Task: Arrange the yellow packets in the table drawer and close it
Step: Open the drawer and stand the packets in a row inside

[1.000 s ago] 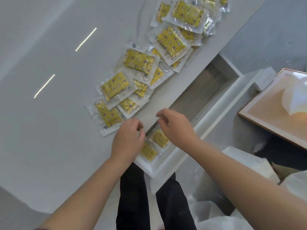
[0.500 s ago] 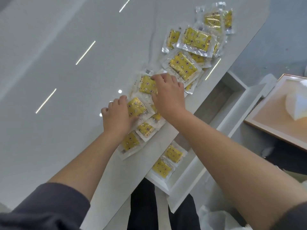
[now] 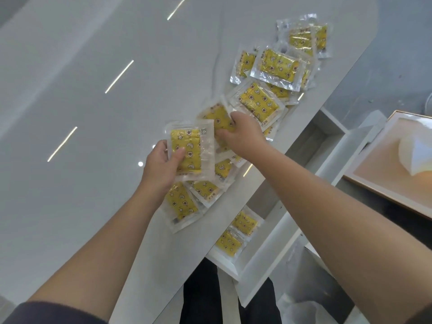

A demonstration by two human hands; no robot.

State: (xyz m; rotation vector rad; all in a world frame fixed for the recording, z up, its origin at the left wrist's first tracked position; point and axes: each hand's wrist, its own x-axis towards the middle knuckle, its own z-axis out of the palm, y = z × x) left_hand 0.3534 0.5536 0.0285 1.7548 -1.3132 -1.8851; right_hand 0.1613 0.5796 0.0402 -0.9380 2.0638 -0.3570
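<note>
We're indoors, in a clean, modern-looking room. A glossy white tabletop [image 3: 93, 136] with a rounded corner fills most of the view, so polished that ceiling strip lights [image 3: 119, 76] mirror in it as bright bars. There's a white drawer [image 3: 261, 260] built in under its edge, standing open. Past the edge is a smooth grey floor [image 3: 397, 54]. Off to the right, below tabletop level, sits a wood-framed picture [image 3: 383, 174] in peach tones, with crumpled white plastic bags [image 3: 301, 309] down on the floor nearby. Could be an office, a studio or a tidy home room; the view can't settle which.
</note>
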